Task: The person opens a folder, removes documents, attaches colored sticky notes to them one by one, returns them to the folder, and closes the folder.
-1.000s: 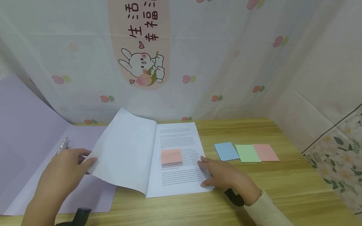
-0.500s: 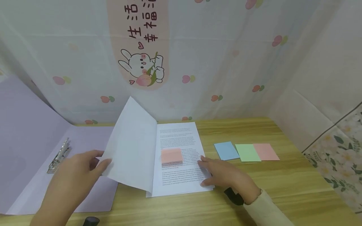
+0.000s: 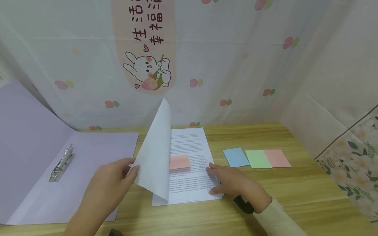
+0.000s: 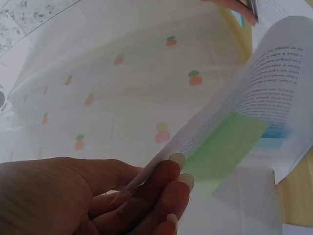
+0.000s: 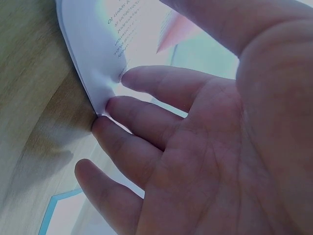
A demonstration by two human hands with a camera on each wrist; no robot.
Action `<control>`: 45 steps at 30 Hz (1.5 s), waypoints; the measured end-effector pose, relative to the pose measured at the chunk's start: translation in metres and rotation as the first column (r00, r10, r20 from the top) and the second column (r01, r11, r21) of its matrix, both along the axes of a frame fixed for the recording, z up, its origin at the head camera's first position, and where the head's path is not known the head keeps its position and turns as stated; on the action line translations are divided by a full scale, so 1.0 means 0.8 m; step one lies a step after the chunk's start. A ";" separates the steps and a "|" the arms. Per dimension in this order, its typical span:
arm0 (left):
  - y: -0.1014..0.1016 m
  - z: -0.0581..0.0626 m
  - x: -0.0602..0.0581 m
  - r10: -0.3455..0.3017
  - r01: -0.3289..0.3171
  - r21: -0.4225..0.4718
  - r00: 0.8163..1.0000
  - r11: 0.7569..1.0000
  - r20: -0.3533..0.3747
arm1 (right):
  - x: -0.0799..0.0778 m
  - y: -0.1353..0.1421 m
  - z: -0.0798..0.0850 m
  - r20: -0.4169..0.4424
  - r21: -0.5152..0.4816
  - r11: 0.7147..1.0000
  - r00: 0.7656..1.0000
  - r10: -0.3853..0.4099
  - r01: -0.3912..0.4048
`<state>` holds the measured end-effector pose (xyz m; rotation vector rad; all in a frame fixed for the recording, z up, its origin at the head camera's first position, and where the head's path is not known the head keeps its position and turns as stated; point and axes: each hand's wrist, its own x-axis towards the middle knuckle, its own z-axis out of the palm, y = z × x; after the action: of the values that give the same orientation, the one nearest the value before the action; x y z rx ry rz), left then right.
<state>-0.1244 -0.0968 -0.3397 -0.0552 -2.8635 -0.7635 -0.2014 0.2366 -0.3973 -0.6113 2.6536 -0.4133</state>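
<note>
My left hand point(image 3: 106, 183) pinches the free edge of a lifted sheet of paper point(image 3: 155, 154) between thumb and fingers. The sheet curves upright over the left part of a printed paper stack point(image 3: 192, 190). On its printed side, in the left wrist view, sits a green sticky note point(image 4: 225, 152), with blue point(image 4: 275, 132) showing beyond it. A pink sticky note point(image 3: 180, 162) on the page beneath is partly covered by the sheet. My right hand point(image 3: 233, 180) rests its extended fingertips on the stack's right edge; in the right wrist view the fingers point(image 5: 142, 117) are spread.
An open lilac folder point(image 3: 94, 183) with a metal clip point(image 3: 61, 165) lies at the left. Blue point(image 3: 236, 157), green point(image 3: 258, 159) and pink point(image 3: 277, 158) sticky-note pads lie in a row right of the stack. A patterned cloth point(image 3: 206, 59) hangs behind the wooden table point(image 3: 295, 196).
My left hand has moved right with the sheet, which has swung up from lying open at the left to standing over the page and the pink note. My right hand has stayed in place.
</note>
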 end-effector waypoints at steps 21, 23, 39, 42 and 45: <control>0.074 -0.011 -0.029 -0.114 0.114 -0.012 0.993 0.993 -0.017 | -0.002 -0.008 0.001 -0.004 0.027 1.000 1.000 0.002 -0.001; 0.083 -0.015 -0.030 -0.127 0.127 -0.018 0.992 0.992 -0.020 | -0.002 -0.008 0.002 -0.007 0.023 1.000 1.000 0.010 -0.010; 0.132 -0.039 -0.043 -0.243 0.244 -0.018 0.969 0.970 0.031 | -0.007 0.001 0.000 -0.033 -0.002 0.999 0.998 0.047 -0.047; 0.137 -0.047 -0.046 -0.255 0.255 -0.007 0.967 0.967 0.025 | -0.015 0.009 -0.002 -0.108 -0.025 0.996 0.991 0.079 -0.082; 0.141 -0.054 -0.048 -0.269 0.269 -0.008 0.963 0.963 -0.004 | -0.025 0.013 -0.004 -0.175 -0.100 0.994 0.984 0.018 -0.036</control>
<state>-0.1630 0.0162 -0.3833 -0.4551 -2.8885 -0.7979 -0.2211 0.2467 -0.4001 -0.7463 2.7992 -0.5132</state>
